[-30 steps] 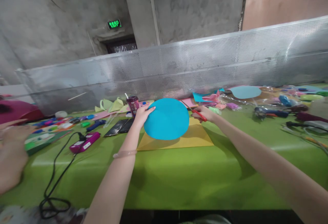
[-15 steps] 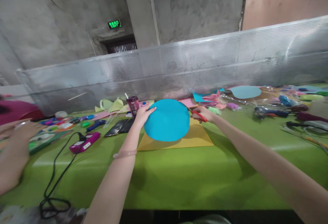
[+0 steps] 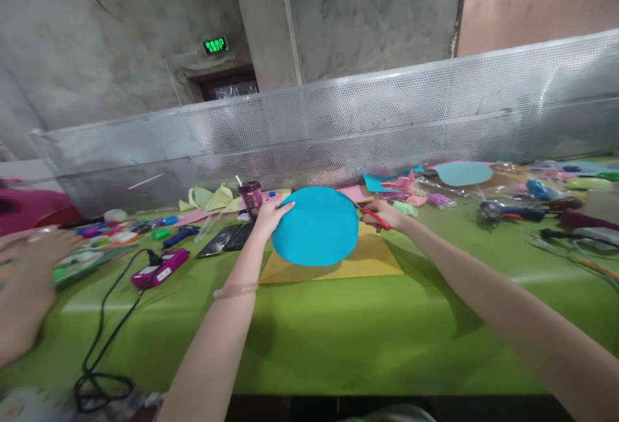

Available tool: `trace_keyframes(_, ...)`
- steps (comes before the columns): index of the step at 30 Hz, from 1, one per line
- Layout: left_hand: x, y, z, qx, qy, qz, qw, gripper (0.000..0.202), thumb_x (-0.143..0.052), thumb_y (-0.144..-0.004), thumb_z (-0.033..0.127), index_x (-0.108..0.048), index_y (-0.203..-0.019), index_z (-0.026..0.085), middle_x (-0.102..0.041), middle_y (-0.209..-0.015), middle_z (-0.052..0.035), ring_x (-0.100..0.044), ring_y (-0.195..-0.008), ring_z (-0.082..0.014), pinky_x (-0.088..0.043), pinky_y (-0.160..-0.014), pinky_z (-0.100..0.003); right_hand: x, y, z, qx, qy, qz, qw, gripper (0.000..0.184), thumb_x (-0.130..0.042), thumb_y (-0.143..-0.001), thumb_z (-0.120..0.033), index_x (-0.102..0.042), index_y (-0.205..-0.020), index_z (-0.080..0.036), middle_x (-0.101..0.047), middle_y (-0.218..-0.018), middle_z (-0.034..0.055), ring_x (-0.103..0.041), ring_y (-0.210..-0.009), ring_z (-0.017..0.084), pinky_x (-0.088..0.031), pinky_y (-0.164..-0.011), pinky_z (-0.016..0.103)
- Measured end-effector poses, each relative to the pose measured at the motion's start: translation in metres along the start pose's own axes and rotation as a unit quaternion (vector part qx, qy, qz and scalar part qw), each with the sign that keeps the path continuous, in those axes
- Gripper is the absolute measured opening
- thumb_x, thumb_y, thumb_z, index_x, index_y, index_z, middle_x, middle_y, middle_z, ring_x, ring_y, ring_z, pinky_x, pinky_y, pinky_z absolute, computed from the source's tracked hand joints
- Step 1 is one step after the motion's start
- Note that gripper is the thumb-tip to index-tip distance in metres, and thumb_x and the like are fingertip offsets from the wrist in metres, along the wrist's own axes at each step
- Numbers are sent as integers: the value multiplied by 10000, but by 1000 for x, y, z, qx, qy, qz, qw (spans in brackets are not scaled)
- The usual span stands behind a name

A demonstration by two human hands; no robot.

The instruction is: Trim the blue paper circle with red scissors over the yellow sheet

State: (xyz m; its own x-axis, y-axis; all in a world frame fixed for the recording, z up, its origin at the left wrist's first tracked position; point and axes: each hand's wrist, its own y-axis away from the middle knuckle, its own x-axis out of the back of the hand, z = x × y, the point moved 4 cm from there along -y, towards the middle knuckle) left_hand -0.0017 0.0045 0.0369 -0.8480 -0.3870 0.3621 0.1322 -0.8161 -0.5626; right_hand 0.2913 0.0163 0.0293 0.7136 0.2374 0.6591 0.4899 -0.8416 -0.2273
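Note:
My left hand [image 3: 272,217] pinches the upper left edge of a round sheet of blue paper [image 3: 315,227], thumb on its near face. The sheet is tilted up toward me above a yellow sheet [image 3: 333,272] lying on the table. In my right hand [image 3: 387,215] are red-handled scissors [image 3: 376,218], their blades at the blue paper's upper right edge. How far the blades are apart is too small to tell.
A purple cup with a straw [image 3: 251,198] and dark phones [image 3: 227,240] stand left of the paper. Further left are a magenta power strip [image 3: 160,268] with a black cable and another person's arm [image 3: 29,287]. Clay packets [image 3: 439,200] and a glue gun [image 3: 512,211] lie right.
Almost nothing differs. My hands, the blue paper and the scissors stay in about the same place.

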Motion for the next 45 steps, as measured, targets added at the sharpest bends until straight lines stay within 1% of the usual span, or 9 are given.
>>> trace_keyframes(7, 0, 2, 1, 24, 18, -12, 999, 364, -620, -625, 489, -680, -765, 159, -661, -732, -46, -582, -746, -216, -440, -683, -312, 0, -3, 4, 12, 15, 2, 1000, 192, -507, -654, -302, -432, -533, -172, -425, -457, -41, -440, -393, 77, -412, -393, 204)
trace_keyframes(11, -1, 0, -1, 26, 29, -14, 999, 373, -633, -611, 486, -684, -783, 159, -671, -757, -48, -588, -774, -220, -446, -710, -318, 1, -2, 3, 22, 17, 0, 1000, 207, -502, -654, -314, -424, -523, -175, -436, -458, -37, -446, -391, 81, -403, -386, 208)
trace_keyframes(18, -1, -3, -6, 24, 38, -23, 999, 404, -642, -605, 483, -683, -854, 168, -682, -871, -52, -594, -854, -232, -446, -780, -339, 2, 0, 0, 2, 22, 8, 1000, 202, -520, -638, -320, -449, -526, -167, -464, -460, -27, -459, -394, 85, -390, -370, 200)
trace_keyframes(22, -2, -3, -7, 23, 50, -27, 998, 413, -648, -607, 471, -678, -893, 174, -680, -918, -53, -595, -884, -237, -440, -809, -347, 2, 1, -2, 7, 27, 5, 1000, 208, -519, -650, -314, -454, -518, -166, -463, -447, -24, -444, -383, 82, -394, -371, 201)
trace_keyframes(28, -2, -2, -7, 28, 42, -32, 998, 403, -643, -617, 470, -681, -884, 171, -684, -894, -59, -603, -863, -238, -448, -793, -353, 2, 2, -4, -18, 14, 28, 999, 208, -544, -645, -308, -460, -515, -169, -452, -429, -23, -438, -379, 84, -393, -363, 199)
trace_keyframes(31, -2, -1, -5, 31, 50, -29, 998, 400, -650, -620, 452, -676, -910, 179, -678, -928, -60, -600, -879, -239, -446, -797, -353, 2, 3, -5, -21, -4, 35, 999, 206, -546, -644, -305, -456, -515, -171, -434, -415, -30, -432, -375, 84, -406, -373, 204)
trace_keyframes(36, -1, 1, 0, 21, 55, -20, 998, 387, -647, -634, 434, -668, -929, 183, -665, -981, -55, -579, -937, -239, -424, -838, -351, 3, 3, -7, -23, -5, 35, 999, 198, -552, -639, -294, -469, -513, -167, -442, -417, -28, -436, -374, 88, -396, -365, 209)
trace_keyframes(40, 0, 2, 0, 17, 54, -19, 998, 395, -618, -655, 457, -662, -922, 170, -669, -949, -60, -584, -908, -238, -430, -817, -354, 4, 4, -7, -24, -6, 43, 999, 196, -538, -644, -272, -452, -502, -167, -443, -416, -27, -435, -377, 86, -397, -373, 208)
trace_keyframes(45, 0, -1, -4, 14, 47, -19, 999, 433, -594, -661, 487, -653, -940, 161, -668, -933, -63, -589, -882, -237, -439, -797, -353, 5, 3, -3, -33, -20, 61, 997, 178, -536, -644, -282, -455, -535, -168, -447, -418, -28, -442, -386, 90, -404, -376, 208)
